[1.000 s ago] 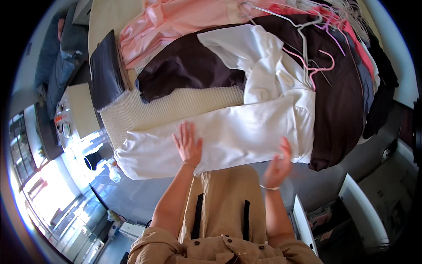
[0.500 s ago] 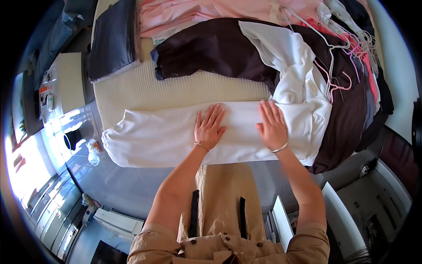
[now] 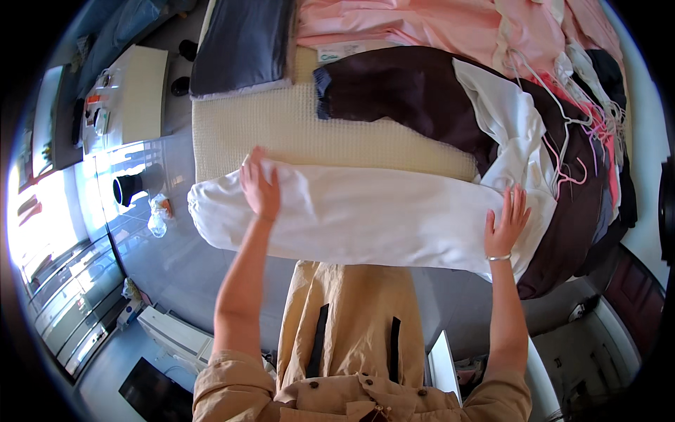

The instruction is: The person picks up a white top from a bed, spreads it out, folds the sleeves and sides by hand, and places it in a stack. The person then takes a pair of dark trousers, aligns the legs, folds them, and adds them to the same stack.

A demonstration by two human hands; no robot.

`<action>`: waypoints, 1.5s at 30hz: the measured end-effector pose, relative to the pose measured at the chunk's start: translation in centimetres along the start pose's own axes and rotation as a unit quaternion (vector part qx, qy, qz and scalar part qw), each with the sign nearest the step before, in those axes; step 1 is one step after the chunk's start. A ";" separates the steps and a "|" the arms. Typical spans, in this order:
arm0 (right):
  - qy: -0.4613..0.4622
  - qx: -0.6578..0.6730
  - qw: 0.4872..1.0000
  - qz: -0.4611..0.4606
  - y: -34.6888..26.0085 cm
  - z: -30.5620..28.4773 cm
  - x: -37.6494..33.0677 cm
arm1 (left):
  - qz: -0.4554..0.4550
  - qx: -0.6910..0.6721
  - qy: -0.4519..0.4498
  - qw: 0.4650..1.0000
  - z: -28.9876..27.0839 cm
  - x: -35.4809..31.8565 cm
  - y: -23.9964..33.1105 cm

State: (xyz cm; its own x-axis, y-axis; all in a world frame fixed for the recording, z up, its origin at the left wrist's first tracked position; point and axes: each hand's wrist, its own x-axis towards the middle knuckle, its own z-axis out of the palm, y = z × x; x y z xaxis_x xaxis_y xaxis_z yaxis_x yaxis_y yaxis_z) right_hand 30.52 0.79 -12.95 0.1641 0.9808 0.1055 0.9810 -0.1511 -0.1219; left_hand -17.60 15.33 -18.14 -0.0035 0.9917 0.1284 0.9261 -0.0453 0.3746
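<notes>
A long white garment [image 3: 380, 218] lies folded into a flat strip along the near edge of the bed, with a bunched white part rising at its right end. My left hand [image 3: 260, 188] rests near the strip's left end. Its fingers are slightly blurred, stretched out toward the far edge of the cloth. Flat on the right end of the strip lies my right hand [image 3: 508, 226], fingers spread and a bangle at the wrist. Neither hand grips anything. Dark brown clothing [image 3: 401, 88] extends behind and under the white garment's right end.
A cream textured mattress cover [image 3: 246, 130] shows behind the strip. At the back left lies a dark grey folded item [image 3: 242, 46]. Pink fabric [image 3: 401, 21] spreads across the back. Several hangers [image 3: 573, 123] pile up at the right. A white table [image 3: 144, 95] stands left of the bed.
My hands have moved apart: the left toward the strip's left end, the right toward its right end. The ribbed band near the right hand no longer shows. The view has shifted left.
</notes>
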 end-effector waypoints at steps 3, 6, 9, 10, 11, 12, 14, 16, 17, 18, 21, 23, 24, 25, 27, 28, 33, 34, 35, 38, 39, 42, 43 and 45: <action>0.068 0.139 0.988 -0.011 -9.1 0.2 -0.1 | -0.181 -0.096 -0.021 0.978 -1.8 4.4 -10.7; 0.053 0.259 0.965 0.003 -20.3 3.4 -1.3 | -0.252 -0.107 -0.210 0.938 -1.6 7.1 -12.9; -0.011 0.265 0.957 0.116 -28.1 7.5 -1.9 | -0.170 -0.042 -0.338 0.925 -3.4 7.5 -10.7; -0.006 0.236 0.958 0.162 -29.0 9.8 -2.4 | -0.128 -0.033 -0.364 0.922 -3.7 7.1 -10.3; 0.004 0.210 0.955 0.207 -30.2 11.8 -2.2 | -0.085 -0.021 -0.384 0.919 -4.4 6.8 -10.3; 0.005 0.159 0.965 0.210 -30.7 12.7 -2.4 | -0.004 -0.053 -0.353 0.934 -5.2 6.1 -10.1; -0.008 0.135 0.968 0.211 -31.1 13.2 -2.2 | 0.137 -0.100 -0.288 0.943 -6.4 5.0 -9.8; -0.007 0.111 0.972 0.208 -31.0 13.8 -2.2 | 0.163 -0.145 -0.286 0.933 -6.7 4.6 -9.8; -0.004 0.098 0.973 0.210 -31.0 14.0 -2.2 | 0.107 -0.140 -0.319 0.931 -6.6 5.1 -9.7; -0.001 0.084 0.974 0.212 -31.0 14.2 -2.3 | 0.052 -0.134 -0.352 0.925 -6.5 5.6 -9.6; 0.001 0.057 0.976 0.211 -31.2 14.8 -2.0 | 0.047 -0.114 -0.272 0.954 -4.1 6.4 -10.8; 0.002 0.054 0.977 0.207 -31.6 14.8 -1.5 | 0.054 -0.055 -0.194 0.978 -1.6 6.7 -11.5; -0.002 0.045 0.977 0.208 -31.8 14.7 -1.5 | 0.137 -0.045 -0.151 0.978 -1.0 7.0 -12.3; -0.007 0.037 0.978 0.208 -32.0 14.6 -1.6 | 0.137 -0.047 -0.146 0.979 -0.6 6.7 -13.2; -0.005 0.023 0.978 0.205 -32.2 14.8 -1.7 | 0.138 -0.051 -0.137 0.980 -0.5 6.5 -13.8; 0.003 0.020 0.980 0.200 -32.2 15.0 -1.6 | 0.104 -0.040 -0.131 0.985 -0.7 6.4 -14.4; 0.008 0.010 0.979 0.201 -31.9 15.1 -1.6 | 0.162 -0.026 -0.083 0.983 -5.5 3.7 -15.6; 0.011 0.005 0.980 0.200 -31.9 15.2 -1.7 | 0.200 -0.016 -0.121 0.972 -6.6 1.9 -16.0; 0.014 0.004 0.980 0.197 -32.1 15.4 -1.7 | 0.236 -0.003 -0.159 0.959 -7.8 0.0 -16.5; 0.013 0.001 0.980 0.200 -32.6 14.8 -1.5 | 0.108 0.072 -0.223 0.966 -8.3 -1.4 -21.4; 0.017 -0.001 0.980 0.199 -32.5 14.7 -1.3 | 0.026 0.099 -0.233 0.967 -8.6 -1.2 -23.4; 0.045 -0.012 0.983 0.177 -32.2 15.5 -1.4 | -0.050 0.023 -0.149 0.987 -8.7 -2.4 -28.0; 0.051 -0.013 0.984 0.172 -32.1 15.5 -1.8 | -0.091 -0.009 -0.128 0.988 -8.6 -3.4 -29.5; 0.057 -0.022 0.985 0.164 -32.2 15.7 -1.6 | -0.273 -0.045 -0.117 0.954 -8.0 -5.9 -33.1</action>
State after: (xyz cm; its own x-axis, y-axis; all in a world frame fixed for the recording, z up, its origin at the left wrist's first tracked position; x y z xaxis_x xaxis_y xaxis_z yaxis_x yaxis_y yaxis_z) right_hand -3.00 6.00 -24.64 0.4814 0.8583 0.1775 0.8762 -0.4657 -0.1244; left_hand -51.20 10.04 -23.92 -0.3819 0.8698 -0.3125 0.7743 0.4857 0.4056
